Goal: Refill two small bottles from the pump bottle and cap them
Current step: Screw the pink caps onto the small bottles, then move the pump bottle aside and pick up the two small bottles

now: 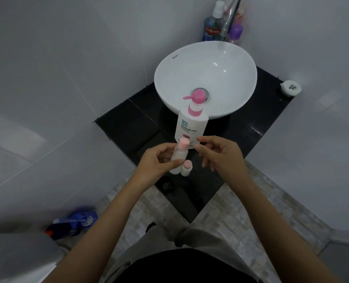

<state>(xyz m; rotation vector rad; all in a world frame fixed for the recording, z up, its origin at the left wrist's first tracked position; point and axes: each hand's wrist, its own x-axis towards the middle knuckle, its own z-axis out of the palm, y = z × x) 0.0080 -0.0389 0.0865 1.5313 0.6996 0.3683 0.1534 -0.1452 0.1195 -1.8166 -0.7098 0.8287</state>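
The left hand (pixel 159 160) wraps its fingers around a small bottle (pixel 178 158) with a pink cap, holding it up over the black counter (pixel 251 129). The right hand (pixel 220 154) floats beside the cap, fingers loosely apart, holding nothing. A second small bottle (pixel 186 168) stands just beside the first. The pump bottle (pixel 191 125) stands behind them.

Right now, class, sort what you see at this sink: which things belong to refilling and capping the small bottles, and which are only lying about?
Belong to the job:
pump bottle
larger small bottle, pink cap on, held by the left hand
smaller capped bottle on the counter
right hand, empty

Lying about:
mouthwash bottle
purple bottle
white round lid
toilet brush on the floor
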